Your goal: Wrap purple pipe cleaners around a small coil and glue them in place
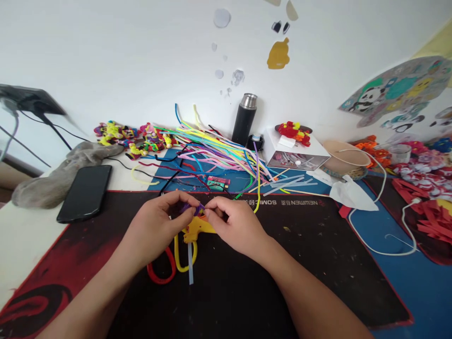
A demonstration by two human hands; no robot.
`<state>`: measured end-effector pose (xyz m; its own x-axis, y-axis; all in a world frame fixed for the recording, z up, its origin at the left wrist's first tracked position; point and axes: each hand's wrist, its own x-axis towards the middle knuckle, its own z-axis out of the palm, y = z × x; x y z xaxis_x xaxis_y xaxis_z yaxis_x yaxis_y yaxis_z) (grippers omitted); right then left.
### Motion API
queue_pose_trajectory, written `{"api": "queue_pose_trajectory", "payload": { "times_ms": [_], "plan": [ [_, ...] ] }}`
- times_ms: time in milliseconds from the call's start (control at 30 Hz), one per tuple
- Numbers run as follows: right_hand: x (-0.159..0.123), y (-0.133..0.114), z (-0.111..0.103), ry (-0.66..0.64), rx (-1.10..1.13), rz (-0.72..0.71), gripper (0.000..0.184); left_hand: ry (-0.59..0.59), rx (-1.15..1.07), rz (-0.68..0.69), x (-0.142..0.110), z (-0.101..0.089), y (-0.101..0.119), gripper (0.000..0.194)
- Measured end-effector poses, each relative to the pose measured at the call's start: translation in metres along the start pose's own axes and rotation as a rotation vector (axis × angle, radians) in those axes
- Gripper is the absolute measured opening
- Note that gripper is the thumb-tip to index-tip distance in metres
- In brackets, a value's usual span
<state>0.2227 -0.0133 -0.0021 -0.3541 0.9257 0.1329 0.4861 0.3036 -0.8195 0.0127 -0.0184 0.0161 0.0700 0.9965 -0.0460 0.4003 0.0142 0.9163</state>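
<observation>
Between the fingertips of both hands is a purple pipe cleaner [198, 209], bent small and partly hidden by the fingers. My left hand [158, 225] pinches it from the left. From the right, my right hand [237, 227] pinches its other side with thumb and forefinger. Just beneath them lies a yellow glue gun [195, 229], with a pale glue stick [190, 266] poking out toward me. A red loop [161, 281] and a yellow loop [176, 256] rest beside it; whether they are handles cannot be made out.
Behind the hands spreads a heap of coloured pipe cleaners [219, 148]. A black flask [244, 120] and a white drawer box [296, 149] stand by the wall. At left lies a phone [85, 193]; at right, a white cable [383, 253] and crumpled tissue [353, 195].
</observation>
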Motion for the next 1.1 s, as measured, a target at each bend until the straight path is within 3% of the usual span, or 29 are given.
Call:
{"api": "queue_pose_trajectory", "payload": {
  "times_ms": [233,433,633,1100],
  "plan": [
    [0.000,0.001,0.008,0.000,0.089,0.043,0.012,0.066,-0.022,0.027,-0.002,0.004,-0.004,0.018],
    [0.001,-0.001,0.010,0.017,0.311,0.117,0.014,0.119,-0.144,0.020,-0.006,0.013,-0.002,0.018],
    [0.002,-0.005,0.010,0.002,0.500,0.188,0.015,0.181,-0.090,0.075,-0.009,0.017,0.003,0.013],
    [0.003,-0.010,0.011,-0.022,0.870,0.294,0.028,0.204,-0.276,0.025,-0.011,0.022,0.004,0.022]
  ]
}}
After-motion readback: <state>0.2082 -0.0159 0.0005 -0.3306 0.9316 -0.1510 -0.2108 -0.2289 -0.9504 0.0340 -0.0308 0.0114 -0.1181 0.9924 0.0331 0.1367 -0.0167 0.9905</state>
